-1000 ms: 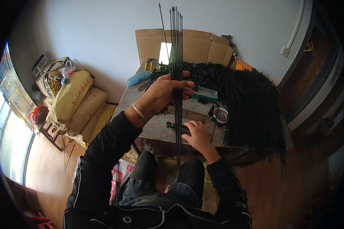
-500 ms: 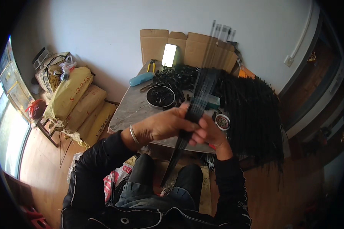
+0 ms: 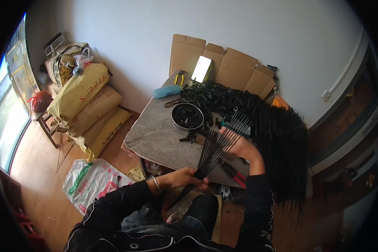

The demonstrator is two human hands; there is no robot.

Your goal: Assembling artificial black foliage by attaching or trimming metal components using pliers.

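Note:
A bundle of long thin black rods (image 3: 219,152) is spread like a fan above the table's front edge. My left hand (image 3: 185,178) is closed round its narrow lower part, in front of my knees. At the spread upper part, my right hand (image 3: 244,150) lies against the rods from the right. Its fingers are mostly behind them, so their grip cannot be made out. Below that hand, red-handled pliers (image 3: 236,175) lie at the table edge. To the left of the fan is a round bowl (image 3: 175,124) with small black parts in it.
Heaps of black parts (image 3: 227,94) and long black rods (image 3: 283,147) cover the table's (image 3: 155,134) back and right. Yellow-handled pliers (image 3: 179,77), a blue bottle (image 3: 167,91), a bright phone (image 3: 201,69) and cardboard (image 3: 235,67) stand behind. Stacked sacks (image 3: 92,109) and a plastic bag (image 3: 92,180) are at left.
The bundle has come lower and fanned out. My left hand has moved down to its lower part, while my right hand has parted from the left and moved toward the upper part.

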